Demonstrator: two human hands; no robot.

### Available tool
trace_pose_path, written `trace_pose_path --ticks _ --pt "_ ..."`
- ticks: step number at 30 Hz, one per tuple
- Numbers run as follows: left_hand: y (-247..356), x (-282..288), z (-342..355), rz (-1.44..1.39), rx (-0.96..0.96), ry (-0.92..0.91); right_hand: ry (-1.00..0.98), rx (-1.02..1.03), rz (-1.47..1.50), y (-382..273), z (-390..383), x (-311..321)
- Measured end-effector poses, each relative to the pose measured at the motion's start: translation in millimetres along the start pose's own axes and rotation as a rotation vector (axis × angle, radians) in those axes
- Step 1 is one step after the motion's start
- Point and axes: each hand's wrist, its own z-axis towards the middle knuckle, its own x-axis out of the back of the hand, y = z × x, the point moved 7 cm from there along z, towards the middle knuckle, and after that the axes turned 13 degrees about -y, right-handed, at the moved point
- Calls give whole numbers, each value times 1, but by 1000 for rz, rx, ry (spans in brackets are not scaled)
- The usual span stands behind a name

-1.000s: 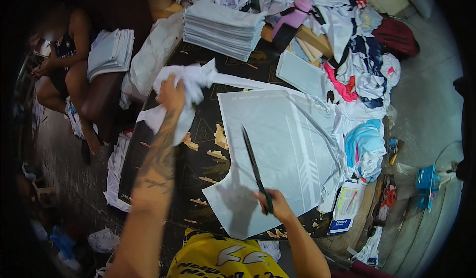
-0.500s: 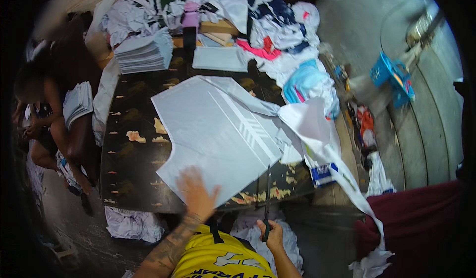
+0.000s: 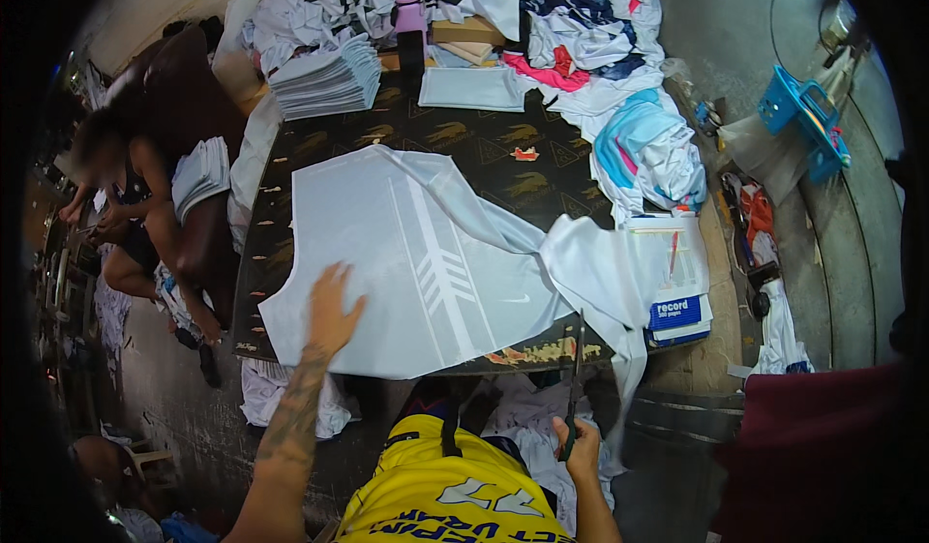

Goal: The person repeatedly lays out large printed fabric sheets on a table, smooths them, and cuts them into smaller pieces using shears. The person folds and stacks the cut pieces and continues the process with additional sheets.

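Note:
A light grey cut fabric panel with a white stripe and chevron print lies across the near part of the dark table. My left hand rests on its left side, fingers spread and palm down. Low on the right, my right hand grips the dark handles of long scissors. Their blades point away from me, beside the panel's lower right edge. Loose pale fabric continues from the panel's right side and hangs over the table's near edge.
At the back stand a stack of folded grey pieces, a pink bottle and a folded panel. Heaped clothes line the far right. A blue-and-white record book sits at the right edge. Another person sits at left.
My left hand has slid left across the panel, which has turned and lies straighter. The long loose strip at right has swung in toward the table. My right hand still holds the scissors.

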Motion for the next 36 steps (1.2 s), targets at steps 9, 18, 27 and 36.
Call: trace_pose_path --ticks 9,18,27,36 --pt "144 -89 225 116 -317 -368 -69 -60 133 -64 103 -28" --pt "160 -131 350 217 -330 -310 559 -336 798 0 -35 -77" --pt "154 -82 249 -134 -230 -166 369 -400 228 -18 -69 -41" --pt "43 -69 110 194 146 -67 15 -136 838 -32 49 -7"
